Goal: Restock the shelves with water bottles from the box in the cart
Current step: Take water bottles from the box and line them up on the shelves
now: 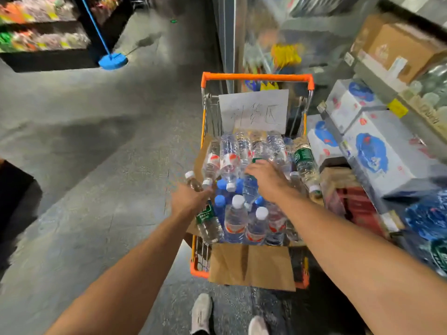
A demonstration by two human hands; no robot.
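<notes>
An orange-rimmed shopping cart (257,77) stands in front of me and carries a cardboard box (251,264) full of clear water bottles (235,218), some upright and some lying down. My left hand (189,199) grips a green-labelled bottle (206,220) by its upper part at the box's left edge, its white cap pointing away from me. My right hand (266,180) reaches palm-down into the middle of the pile, with its fingers curled over another bottle (250,189). The shelves (377,76) run along the right side.
White and blue cartons (372,151) and a brown carton (396,47) fill the right shelves, close beside the cart. A paper sign (254,110) hangs at the cart's far end. A blue mop (112,60) leans by a dark snack shelf (43,39) far left. Open grey floor (96,141) lies to the left.
</notes>
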